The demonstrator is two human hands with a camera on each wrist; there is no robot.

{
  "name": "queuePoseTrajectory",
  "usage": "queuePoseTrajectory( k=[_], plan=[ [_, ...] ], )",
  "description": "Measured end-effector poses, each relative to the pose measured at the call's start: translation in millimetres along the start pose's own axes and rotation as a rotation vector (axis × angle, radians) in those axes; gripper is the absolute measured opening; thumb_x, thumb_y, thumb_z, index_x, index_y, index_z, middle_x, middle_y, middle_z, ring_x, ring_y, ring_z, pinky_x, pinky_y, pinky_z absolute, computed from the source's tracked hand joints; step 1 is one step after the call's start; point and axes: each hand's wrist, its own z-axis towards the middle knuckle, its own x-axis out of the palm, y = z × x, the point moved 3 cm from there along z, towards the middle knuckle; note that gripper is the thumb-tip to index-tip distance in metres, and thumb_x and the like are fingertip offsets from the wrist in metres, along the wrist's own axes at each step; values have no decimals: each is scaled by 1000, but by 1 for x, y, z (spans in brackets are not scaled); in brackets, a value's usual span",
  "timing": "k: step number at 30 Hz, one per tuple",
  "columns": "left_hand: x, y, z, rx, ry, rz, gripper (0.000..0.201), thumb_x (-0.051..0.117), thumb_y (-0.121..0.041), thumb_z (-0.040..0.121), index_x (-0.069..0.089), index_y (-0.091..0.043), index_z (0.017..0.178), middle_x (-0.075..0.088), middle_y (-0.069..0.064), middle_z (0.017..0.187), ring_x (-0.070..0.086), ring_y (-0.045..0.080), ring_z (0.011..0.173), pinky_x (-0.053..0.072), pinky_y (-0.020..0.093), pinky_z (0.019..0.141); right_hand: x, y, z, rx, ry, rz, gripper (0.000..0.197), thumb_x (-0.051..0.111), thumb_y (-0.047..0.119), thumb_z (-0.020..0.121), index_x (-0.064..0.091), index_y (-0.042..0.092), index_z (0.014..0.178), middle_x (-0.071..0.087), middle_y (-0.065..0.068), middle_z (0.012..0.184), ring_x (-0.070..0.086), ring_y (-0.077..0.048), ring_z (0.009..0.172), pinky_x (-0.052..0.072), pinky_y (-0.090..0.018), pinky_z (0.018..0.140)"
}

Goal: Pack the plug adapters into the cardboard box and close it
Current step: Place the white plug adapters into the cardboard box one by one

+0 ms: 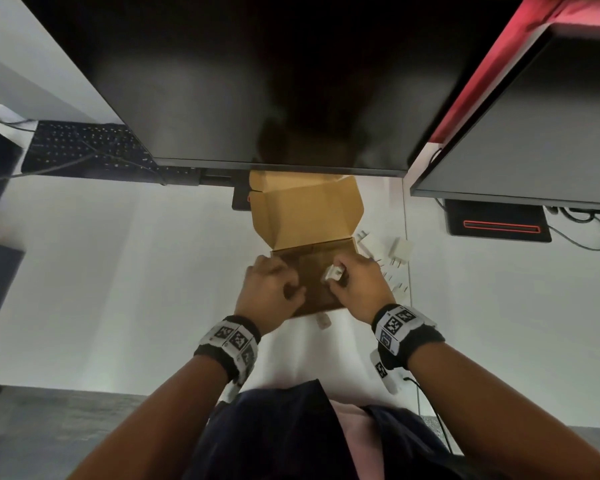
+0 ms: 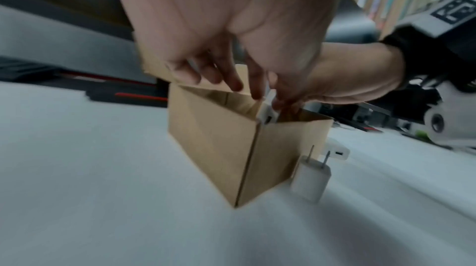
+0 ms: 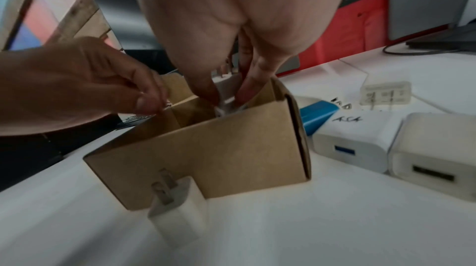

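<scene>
Packing is under way: the right hand (image 1: 355, 282) pinches a white plug adapter (image 1: 333, 273) just over the open cardboard box (image 3: 206, 148), while the left hand (image 1: 271, 289) curls its fingertips on the rim beside it. Next, let go inside; more adapters (image 3: 352, 140) wait right of the fingers.

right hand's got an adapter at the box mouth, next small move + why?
Probably lower it and let go. The right hand pinches a white plug adapter just inside the open cardboard box, while the left hand holds the box's rim. More adapters wait on the desk, one against the box's front wall.
</scene>
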Motion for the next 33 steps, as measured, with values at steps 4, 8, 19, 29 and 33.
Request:
queuePoseTrajectory(
  k=[4,8,19,29,33],
  plan=[
    [1,27,-5,-393,-14,-239,34,76,-28,84,45,-20,94,53,-5,83,53,15,73,42,27,62,12,2,4,67,186,89,22,81,22,83,62,16,92,66,0,81,62,-18,72,54,-31,67],
    [9,31,-1,-634,162,-561,40,67,-26,95,42,-24,127,66,11,99,74,30,73,65,43,62,28,9,12,111,283,89,28,79,35,85,67,16,102,71,-2,89,65,-18,80,53,-29,75],
    [14,25,10,-779,341,-633,44,61,-22,95,43,-28,134,59,13,115,64,35,105,65,53,62,45,21,16,37,523,-139,44,66,5,90,63,20,131,68,-7,120,63,-25,107,52,-33,95],
    [15,12,21,-844,372,-530,59,64,-15,88,37,-30,138,56,12,118,65,36,99,64,43,51,40,20,16,53,581,-76,39,59,2,89,67,20,122,73,-8,110,67,-27,100,57,-41,91],
    [17,12,23,-864,354,-513,56,60,-9,88,38,-31,136,56,11,121,62,37,102,64,49,54,21,17,14,94,460,46,46,64,14,95,57,21,140,71,-6,118,66,-20,106,53,-35,96]
  ],
)
